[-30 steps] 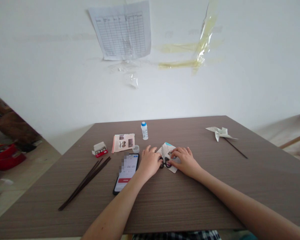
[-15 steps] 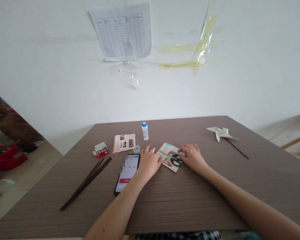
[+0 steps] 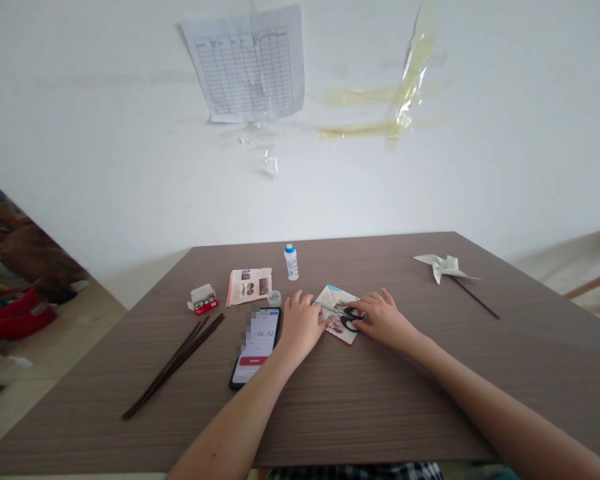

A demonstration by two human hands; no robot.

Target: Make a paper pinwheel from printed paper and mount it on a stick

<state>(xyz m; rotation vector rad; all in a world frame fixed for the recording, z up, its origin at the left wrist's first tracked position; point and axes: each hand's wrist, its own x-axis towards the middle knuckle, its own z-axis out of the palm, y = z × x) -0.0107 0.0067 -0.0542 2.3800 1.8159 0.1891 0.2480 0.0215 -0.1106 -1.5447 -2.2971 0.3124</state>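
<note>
A pair of black-handled scissors (image 3: 349, 324) lies across a small stack of printed paper squares (image 3: 341, 333) in front of me. The fingers of my right hand (image 3: 384, 320) are on the scissors' handle loops, thumb by the lower loop and index finger by the upper one. My left hand (image 3: 303, 323) rests palm down with its fingers apart. Its thumb side is against the left edge of the paper, beside the blade tips. Just left of that hand lies a phone (image 3: 257, 340) with a timer on its screen.
A glue bottle (image 3: 291, 262) stands behind a small clear cup (image 3: 275, 298). More printed paper (image 3: 250, 287), an open small box (image 3: 203, 300) and dark sticks (image 3: 175, 367) lie to the left. A paper pinwheel (image 3: 445, 268) on a stick lies at the right.
My right hand has moved slightly left, its fingers now over the scissors' handles. The scissors and paper have shifted a little left. My left hand has barely moved.
</note>
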